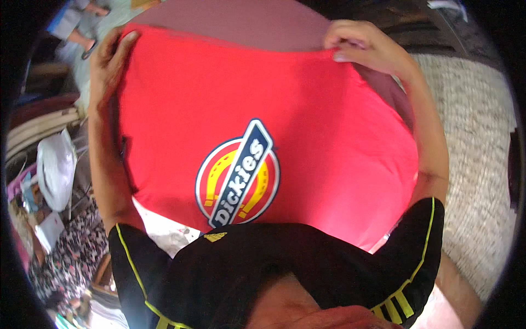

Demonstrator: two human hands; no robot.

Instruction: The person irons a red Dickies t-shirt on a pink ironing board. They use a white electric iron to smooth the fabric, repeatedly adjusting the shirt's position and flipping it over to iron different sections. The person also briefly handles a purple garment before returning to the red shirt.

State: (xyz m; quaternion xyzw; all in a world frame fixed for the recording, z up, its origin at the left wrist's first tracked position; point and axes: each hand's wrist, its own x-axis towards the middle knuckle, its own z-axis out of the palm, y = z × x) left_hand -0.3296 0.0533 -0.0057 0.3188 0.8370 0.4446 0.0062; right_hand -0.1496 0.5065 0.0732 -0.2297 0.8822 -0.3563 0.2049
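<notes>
A red shirt (pixel 307 126) fills the middle of the view, held up and spread flat between the person's two hands, its front facing the camera. On its lower middle sits a round printed badge (pixel 237 174) in red, yellow, white and dark blue, crossed by a slanted blue bar. The shirt's top edge runs along the far side, and its lower edge drops behind the person's black top (pixel 263 268), which has yellow piping and yellow stripes at the near edge.

The left hand (pixel 109 60) has its grip closed on the shirt's far left corner, thumb lying on the front of the cloth and the fingers wrapped behind it. The left forearm runs down the shirt's left edge toward the near side.

The right hand (pixel 359 46) pinches the top edge at the far right, fingers curled over the hem and bunching it slightly. The right forearm comes down along the shirt's right edge.

Just behind the shirt's top edge a dull mauve surface (pixel 241 19) shows. To the right lies a pale, coarse woven rug (pixel 476 164). To the left, a white plastic bag (pixel 55 170) sits among clutter, with flowered cloth (pixel 71 257) nearer and stacked pale boards or frames (pixel 41 126) farther. At the far left corner another person's legs (pixel 82 33) show, blurred.
</notes>
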